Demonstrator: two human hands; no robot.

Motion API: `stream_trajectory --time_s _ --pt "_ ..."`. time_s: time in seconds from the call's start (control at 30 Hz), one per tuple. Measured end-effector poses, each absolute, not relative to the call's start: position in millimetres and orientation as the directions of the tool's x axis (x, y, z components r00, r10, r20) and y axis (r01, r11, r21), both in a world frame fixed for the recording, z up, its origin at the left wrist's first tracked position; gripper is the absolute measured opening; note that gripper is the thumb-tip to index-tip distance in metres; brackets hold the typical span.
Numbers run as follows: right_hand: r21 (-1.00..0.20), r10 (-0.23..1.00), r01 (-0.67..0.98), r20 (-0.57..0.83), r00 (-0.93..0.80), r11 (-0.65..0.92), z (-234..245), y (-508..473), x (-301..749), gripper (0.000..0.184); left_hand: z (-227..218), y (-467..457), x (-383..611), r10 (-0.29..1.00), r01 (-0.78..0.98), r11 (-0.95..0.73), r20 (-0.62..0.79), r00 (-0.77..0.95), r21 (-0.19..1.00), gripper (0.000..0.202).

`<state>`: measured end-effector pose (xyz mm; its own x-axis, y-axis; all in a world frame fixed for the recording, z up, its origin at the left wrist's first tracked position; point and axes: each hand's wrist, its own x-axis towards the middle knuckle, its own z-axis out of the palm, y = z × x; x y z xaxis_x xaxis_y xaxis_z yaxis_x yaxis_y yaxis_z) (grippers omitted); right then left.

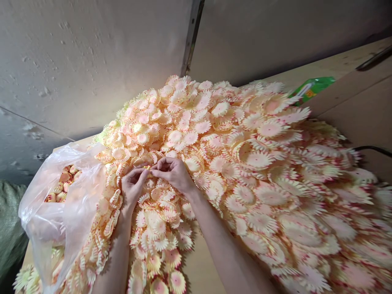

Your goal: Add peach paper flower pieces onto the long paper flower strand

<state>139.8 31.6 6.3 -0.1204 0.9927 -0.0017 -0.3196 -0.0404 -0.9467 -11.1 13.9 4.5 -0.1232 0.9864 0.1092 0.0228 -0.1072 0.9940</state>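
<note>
A large heap of pale peach fabric flower pieces (245, 155) with pink centres covers the wooden table (202, 269). My left hand (132, 187) and my right hand (174, 173) meet over the near left part of the heap. Their fingertips are pinched together around a small yellowish piece (148, 168) that I cannot make out clearly. Both forearms reach in from the bottom edge, lying over loose flower pieces.
A clear plastic bag (61, 204) holding more peach pieces lies at the left. A green packet (310, 87) sits behind the heap at the right. A grey wall rises behind the table, and a dark cable (372, 149) runs at the far right.
</note>
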Motion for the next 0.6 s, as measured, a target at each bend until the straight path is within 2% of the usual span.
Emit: stream_trajectory --time_s 0.27,0.47,0.6 --pt "-0.948 0.996 -0.32 0.029 -0.084 0.0 7.0 30.8 137.5 0.038 -1.4 15.7 -14.8 0.987 -0.022 -0.03 0.026 -0.159 0.999 0.026" --pt "-0.913 0.995 -0.406 -0.003 -0.099 -0.044 9.0 29.9 139.2 0.04 -3.0 18.5 -16.6 0.989 -0.241 0.059 -0.09 -0.12 0.969 0.025" --pt "-0.877 0.999 -0.479 -0.022 -0.046 -0.041 9.8 31.7 146.9 0.038 -0.2 20.6 -19.0 0.992 -0.393 0.044 -0.086 -0.088 0.918 0.024"
